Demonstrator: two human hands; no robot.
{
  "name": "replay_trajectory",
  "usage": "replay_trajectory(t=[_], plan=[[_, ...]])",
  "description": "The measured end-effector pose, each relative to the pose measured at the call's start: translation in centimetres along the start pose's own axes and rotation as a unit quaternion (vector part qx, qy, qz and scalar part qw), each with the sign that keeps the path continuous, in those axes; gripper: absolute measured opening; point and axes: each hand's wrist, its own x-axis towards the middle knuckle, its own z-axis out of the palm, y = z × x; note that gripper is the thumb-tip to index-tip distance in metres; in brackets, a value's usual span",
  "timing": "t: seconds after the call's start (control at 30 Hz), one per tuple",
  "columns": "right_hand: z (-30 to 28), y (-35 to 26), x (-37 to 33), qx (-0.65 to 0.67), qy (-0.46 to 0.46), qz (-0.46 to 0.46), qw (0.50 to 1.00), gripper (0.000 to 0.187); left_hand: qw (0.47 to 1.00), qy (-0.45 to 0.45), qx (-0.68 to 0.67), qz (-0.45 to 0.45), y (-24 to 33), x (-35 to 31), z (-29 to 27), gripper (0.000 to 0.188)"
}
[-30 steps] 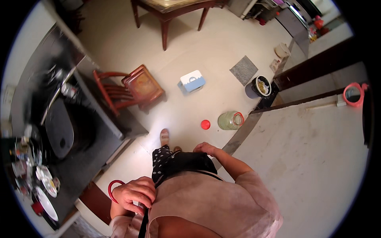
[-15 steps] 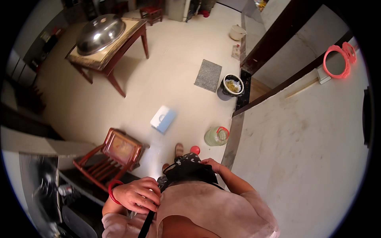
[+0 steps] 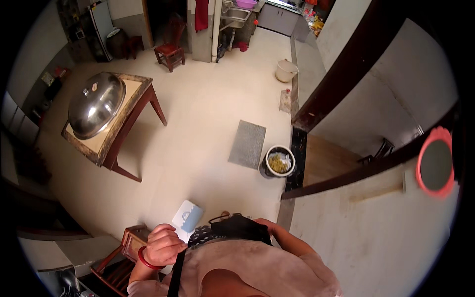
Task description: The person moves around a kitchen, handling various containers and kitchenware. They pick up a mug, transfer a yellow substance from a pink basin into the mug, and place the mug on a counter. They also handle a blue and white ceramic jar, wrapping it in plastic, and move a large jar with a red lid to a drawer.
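In front of my body hangs a black bag [image 3: 242, 227]. Curled fingers of my left hand [image 3: 164, 243], with a red bangle [image 3: 148, 258] at its wrist, close at the upper end of a black strap [image 3: 177, 274] that runs down over my chest. My right hand [image 3: 267, 225] rests at the right side of the bag; its fingers are mostly hidden there. Just beyond my left hand, a white and blue box-like object [image 3: 188, 216] lies on the floor.
A wooden chair [image 3: 132, 243] stands close at my left. Further off is a table [image 3: 129, 123] bearing a large metal dome lid [image 3: 97, 105]. Ahead right are a grey mat [image 3: 247, 143], a filled waste bin [image 3: 279, 161], a doorway and a pale bucket [image 3: 286, 71]. A pink-framed mirror [image 3: 436, 163] hangs at right.
The view has tilted up and forward, so the sink and far rooms show. The floor things sit nearer my body; the green jug and red ball have left view. Both hands keep roughly their places.
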Motion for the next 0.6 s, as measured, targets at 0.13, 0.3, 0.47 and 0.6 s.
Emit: replay_trajectory(t=[0.13, 0.3, 0.47, 0.6], plan=[[-7.9, -1.9, 3.3, 0.021, -0.053, 0.018, 0.998, 0.032, 1.0, 0.005, -0.008, -0.03, -7.4, 5.7, 3.2, 0.009], [-19.7, 3.8, 7.6, 0.312, 0.024, 0.076, 0.947, 0.028, 0.997, -0.053, -0.057, -0.011, -19.3, 13.7, 7.8, 0.008], [-24.4, -16.0, 5.2, 0.251, 0.224, 0.111, 0.935, 0.027, 0.978, -0.101, -0.167, 0.07, -34.2, 24.2, 12.5, 0.017], [-32.3, -19.9, 6.4, 0.344, 0.234, 0.096, 0.904, 0.024, 0.956, -0.113, -0.216, 0.161, -43.2, 36.5, 15.4, 0.014]])
